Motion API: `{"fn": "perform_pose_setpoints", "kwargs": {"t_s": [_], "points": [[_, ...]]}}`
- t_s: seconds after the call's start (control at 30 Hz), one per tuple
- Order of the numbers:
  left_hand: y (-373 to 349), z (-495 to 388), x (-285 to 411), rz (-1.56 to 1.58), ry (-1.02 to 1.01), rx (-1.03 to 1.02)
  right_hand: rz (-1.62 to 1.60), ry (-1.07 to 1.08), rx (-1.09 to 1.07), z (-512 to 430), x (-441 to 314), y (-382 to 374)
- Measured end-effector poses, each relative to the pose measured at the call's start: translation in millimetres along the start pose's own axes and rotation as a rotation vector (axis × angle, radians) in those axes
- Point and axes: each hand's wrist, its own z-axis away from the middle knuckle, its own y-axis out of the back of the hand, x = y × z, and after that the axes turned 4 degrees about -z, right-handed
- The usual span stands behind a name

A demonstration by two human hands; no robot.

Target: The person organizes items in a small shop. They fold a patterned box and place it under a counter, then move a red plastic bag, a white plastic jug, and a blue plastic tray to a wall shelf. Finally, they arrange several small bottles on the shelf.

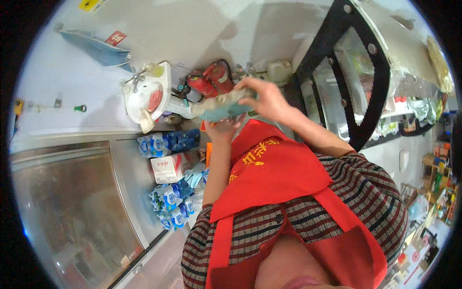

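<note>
A blurred teal and beige cloth-like item stretches between my two hands in front of the red apron. My right hand pinches its right end from above, thumb and fingers bent around it. Below it, my left hand is against the underside, palm up and blurred; how firmly it holds is hard to see. To the left of my hands is a white pedestal washbasin with a chrome faucet. A pink cloth lies in the bowl, and a pale cloth hangs over its rim.
Red fire extinguishers stand beyond my hands, near a whitish plastic jug. Packs of bottled water and a white carton sit at the left, beside a glazed door. A black-framed glass display cabinet rises on the right.
</note>
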Motion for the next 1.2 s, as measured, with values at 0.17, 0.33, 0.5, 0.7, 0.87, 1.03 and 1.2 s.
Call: {"fn": "perform_pose_setpoints", "kwargs": {"t_s": [0.17,0.33,0.5,0.7,0.87,1.03,1.2], "points": [[97,-7,12,0.033,-0.079,0.15,0.314,0.095,-0.364,36,5,-49],[167,-10,15,0.114,-0.008,0.203,0.328,0.137,-0.512,52,13,-81],[162,-23,4,-0.061,0.056,0.091,0.369,0.022,-0.46,51,42,-83],[149,-60,-13,-0.379,0.042,0.435,0.351,-0.159,-0.305,56,116,-62],[158,-80,-34,-0.725,0.018,0.453,0.395,-0.342,-0.332,42,195,-35],[164,-142,-60,-1.064,0.053,0.455,0.436,-0.544,-0.156,18,283,8],[160,-248,-102,-1.632,-0.074,0.256,0.613,-0.615,-0.011,-19,373,43]]}}
